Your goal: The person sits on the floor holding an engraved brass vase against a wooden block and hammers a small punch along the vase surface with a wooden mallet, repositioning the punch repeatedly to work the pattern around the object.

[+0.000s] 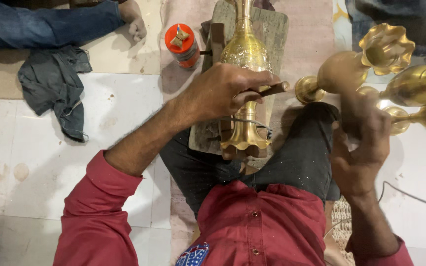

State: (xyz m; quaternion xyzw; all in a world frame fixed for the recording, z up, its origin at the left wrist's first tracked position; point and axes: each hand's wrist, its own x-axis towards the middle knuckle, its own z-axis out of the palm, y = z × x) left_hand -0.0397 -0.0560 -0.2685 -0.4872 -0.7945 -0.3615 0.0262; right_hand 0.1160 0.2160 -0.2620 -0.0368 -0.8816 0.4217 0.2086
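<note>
right hand (363,148) blurred (grip unclear)

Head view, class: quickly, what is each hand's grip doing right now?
Left hand: closed on a wooden-handled tool, over the brass vase.
Right hand: blurred, raised beside the knee; grip cannot be told.

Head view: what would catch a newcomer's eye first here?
The engraved brass vase lying on a wooden board at centre, with the left hand over it holding a wooden-handled tool. At right, more brass vases lie on the pale floor, beside the blurred right hand. An orange-lidded jar stands behind.
</note>
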